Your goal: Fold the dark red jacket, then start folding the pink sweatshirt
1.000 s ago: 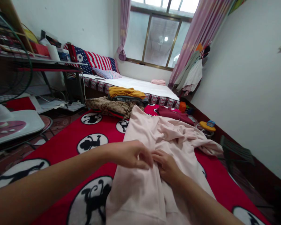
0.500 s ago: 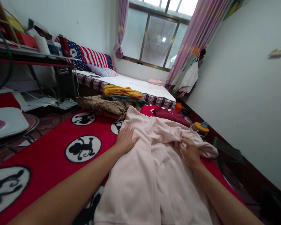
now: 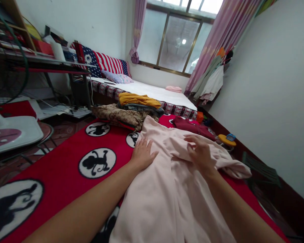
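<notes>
A pale pink garment (image 3: 152,199) is spread over a red blanket (image 3: 66,158) with monkey-figure circles. Folds cross the garment's upper part, and a bunched end sticks out at the right. My left hand (image 3: 143,155) lies flat on the garment's left edge, its fingers spread. Over the upper right part is my right hand (image 3: 201,153), with curled fingers and a gap between forefinger and thumb. I see no cloth between them; whether the fingertips touch the garment is unclear.
Beyond the garment lie a brown patterned cloth item (image 3: 121,116), folded yellow clothing (image 3: 139,99) and a dark red garment (image 3: 192,126). A white-topped bed (image 3: 152,88) stands behind. A cluttered desk (image 3: 53,64) and a white chair (image 3: 17,131) are at left, a yellow stool (image 3: 226,140) at right.
My right hand has let go of the pinched fold, and the cloth under it lies smoother. The left hand stays flat on the garment. The whole view has shifted slightly.
</notes>
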`<move>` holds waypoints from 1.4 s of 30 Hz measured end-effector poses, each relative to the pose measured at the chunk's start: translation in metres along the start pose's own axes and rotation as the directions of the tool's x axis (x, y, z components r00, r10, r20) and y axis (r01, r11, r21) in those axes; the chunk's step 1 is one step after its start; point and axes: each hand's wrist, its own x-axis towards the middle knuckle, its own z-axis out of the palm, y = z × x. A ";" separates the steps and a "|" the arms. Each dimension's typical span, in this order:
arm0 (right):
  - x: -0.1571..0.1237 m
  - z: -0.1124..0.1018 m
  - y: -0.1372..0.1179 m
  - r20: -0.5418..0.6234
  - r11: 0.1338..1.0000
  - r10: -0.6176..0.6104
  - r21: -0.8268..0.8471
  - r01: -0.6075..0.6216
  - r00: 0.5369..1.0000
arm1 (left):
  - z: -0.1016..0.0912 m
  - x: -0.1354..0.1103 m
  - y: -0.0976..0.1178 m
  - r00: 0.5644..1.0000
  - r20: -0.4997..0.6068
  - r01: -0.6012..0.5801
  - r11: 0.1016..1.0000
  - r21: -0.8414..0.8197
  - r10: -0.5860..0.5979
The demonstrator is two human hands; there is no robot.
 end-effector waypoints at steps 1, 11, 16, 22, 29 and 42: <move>0.004 0.015 -0.006 0.043 0.997 0.004 0.072 -0.007 0.999 | -0.001 0.000 -0.001 1.000 -0.010 -0.003 1.000 -0.011 0.003; 0.072 0.129 -0.007 0.216 0.978 0.174 0.075 -0.194 0.961 | -0.016 -0.001 -0.001 0.987 -0.160 0.005 0.993 -0.118 -0.024; 0.098 0.168 -0.012 0.233 0.952 0.215 0.167 -0.257 0.948 | -0.019 0.000 0.000 0.979 -0.187 0.057 0.991 -0.117 -0.078; 0.113 0.191 -0.010 0.232 0.915 0.230 0.280 -0.291 0.945 | -0.019 0.000 0.000 0.972 -0.192 0.107 0.984 -0.143 -0.134; 0.136 0.203 -0.018 0.196 0.877 0.209 0.395 -0.272 0.958 | -0.022 -0.002 -0.002 0.891 -0.376 0.140 0.943 -0.303 -0.254; 0.095 0.199 -0.039 0.292 0.857 0.065 0.474 -0.203 0.954 | -0.013 -0.001 -0.005 0.930 -0.241 0.224 0.949 -0.221 -0.276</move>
